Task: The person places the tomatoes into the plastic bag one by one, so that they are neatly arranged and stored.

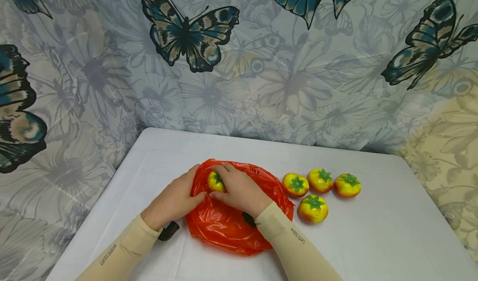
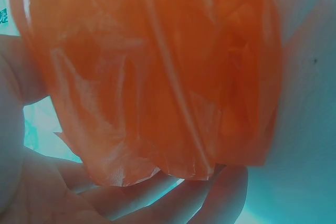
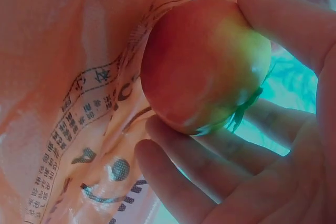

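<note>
A red plastic bag [image 1: 220, 229] lies on the table, its mouth toward the left hand. My left hand [image 1: 173, 200] holds the bag's left edge, thumb in front; in the left wrist view its fingers reach behind the orange-looking film [image 2: 147, 77]. Over the bag, my right hand [image 1: 240, 189] grips a yellow-and-red tomato [image 1: 214, 183] with a green leafy top. The right wrist view shows that tomato [image 3: 194, 66] between thumb and fingers, beside the bag's printed side [image 3: 79, 98]. Whatever lies inside the bag is hidden.
Several more tomatoes [image 1: 313, 208] sit together on the white table [image 1: 392, 214], just right of the bag. Behind the table and on its left hangs butterfly-patterned cloth [image 1: 224, 94]. A black device [image 1: 169, 231] is at the left wrist.
</note>
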Demonstrator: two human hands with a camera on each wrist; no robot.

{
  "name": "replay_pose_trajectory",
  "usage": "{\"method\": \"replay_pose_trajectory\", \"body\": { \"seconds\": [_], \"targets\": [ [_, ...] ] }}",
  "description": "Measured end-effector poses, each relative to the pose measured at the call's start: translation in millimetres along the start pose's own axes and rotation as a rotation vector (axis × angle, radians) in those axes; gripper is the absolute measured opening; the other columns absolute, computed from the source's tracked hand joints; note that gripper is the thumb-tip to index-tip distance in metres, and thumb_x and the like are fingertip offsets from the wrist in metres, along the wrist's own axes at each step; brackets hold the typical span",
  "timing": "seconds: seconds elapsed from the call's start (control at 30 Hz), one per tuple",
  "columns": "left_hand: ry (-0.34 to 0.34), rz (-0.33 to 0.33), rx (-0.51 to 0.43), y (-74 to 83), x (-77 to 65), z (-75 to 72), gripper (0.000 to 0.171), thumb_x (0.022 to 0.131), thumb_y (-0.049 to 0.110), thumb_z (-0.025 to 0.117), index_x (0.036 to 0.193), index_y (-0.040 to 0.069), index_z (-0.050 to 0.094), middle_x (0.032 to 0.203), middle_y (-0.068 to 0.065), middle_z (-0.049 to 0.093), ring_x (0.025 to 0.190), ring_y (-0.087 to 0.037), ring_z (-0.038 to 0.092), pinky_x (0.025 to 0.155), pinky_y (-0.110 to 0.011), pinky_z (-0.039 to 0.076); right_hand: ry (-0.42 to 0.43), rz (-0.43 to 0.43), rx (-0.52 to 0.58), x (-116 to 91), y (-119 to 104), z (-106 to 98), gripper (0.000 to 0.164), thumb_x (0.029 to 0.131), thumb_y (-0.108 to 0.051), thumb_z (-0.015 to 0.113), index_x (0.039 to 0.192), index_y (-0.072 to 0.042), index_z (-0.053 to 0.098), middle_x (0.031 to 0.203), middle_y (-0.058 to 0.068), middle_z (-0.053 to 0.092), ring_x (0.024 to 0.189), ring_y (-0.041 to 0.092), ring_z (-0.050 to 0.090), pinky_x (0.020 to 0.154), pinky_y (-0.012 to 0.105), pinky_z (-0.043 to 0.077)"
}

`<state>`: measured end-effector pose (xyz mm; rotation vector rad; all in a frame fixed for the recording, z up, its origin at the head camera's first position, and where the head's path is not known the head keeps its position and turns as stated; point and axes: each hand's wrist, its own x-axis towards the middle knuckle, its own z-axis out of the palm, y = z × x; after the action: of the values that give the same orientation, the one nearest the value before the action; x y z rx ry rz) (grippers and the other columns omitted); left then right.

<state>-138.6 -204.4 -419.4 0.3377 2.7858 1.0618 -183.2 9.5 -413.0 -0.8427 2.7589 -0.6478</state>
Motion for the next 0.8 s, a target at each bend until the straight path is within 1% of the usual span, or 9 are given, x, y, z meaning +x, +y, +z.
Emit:
{"method": "replay_pose_trajectory", "body": {
  "seconds": [0.2,0.47,0.7,0.8],
  "targets": [
    [0.006,0.007,-0.003,0.4,-0.3,0.0,0.082,0.1,0.022,0.074,0.169,0.009,0.031,0.154,-0.01,0.061,0.13,-0.028,0.067,0.106,-0.053,0.061,0.007,-0.001,-0.003,0.7,-0.7,2.7,0.074,0.098,-0.041,0.08,0.161,-0.019,0.048,0.151,0.006,0.059,0.122,0.02,0.068,0.105,0.044,0.063],
    [0.002,-0.017,0.014,2.2,-0.3,0.5,0.086,0.099,0.024,0.075,0.17,0.008,0.029,0.155,-0.011,0.061,0.132,-0.03,0.067,0.106,-0.054,0.061,0.003,0.005,-0.017,1.2,-0.6,5.0,0.075,0.098,-0.041,0.08,0.162,-0.02,0.047,0.151,0.006,0.059,0.123,0.021,0.068,0.105,0.044,0.063],
    [0.019,-0.009,0.053,1.1,-0.2,1.2,0.085,0.099,0.024,0.074,0.169,0.005,0.029,0.157,-0.014,0.059,0.135,-0.034,0.065,0.111,-0.056,0.057,0.006,-0.001,-0.033,1.5,0.0,6.5,0.075,0.099,-0.042,0.079,0.162,-0.018,0.047,0.152,0.008,0.059,0.125,0.022,0.067,0.109,0.043,0.06],
    [0.015,-0.013,0.045,1.3,-0.6,1.5,0.085,0.099,0.025,0.074,0.17,0.007,0.029,0.157,-0.012,0.059,0.135,-0.032,0.065,0.111,-0.055,0.058,0.005,0.001,-0.034,1.6,-0.2,6.7,0.075,0.099,-0.043,0.078,0.162,-0.018,0.047,0.151,0.007,0.059,0.125,0.021,0.067,0.109,0.043,0.06]
  ]
}}
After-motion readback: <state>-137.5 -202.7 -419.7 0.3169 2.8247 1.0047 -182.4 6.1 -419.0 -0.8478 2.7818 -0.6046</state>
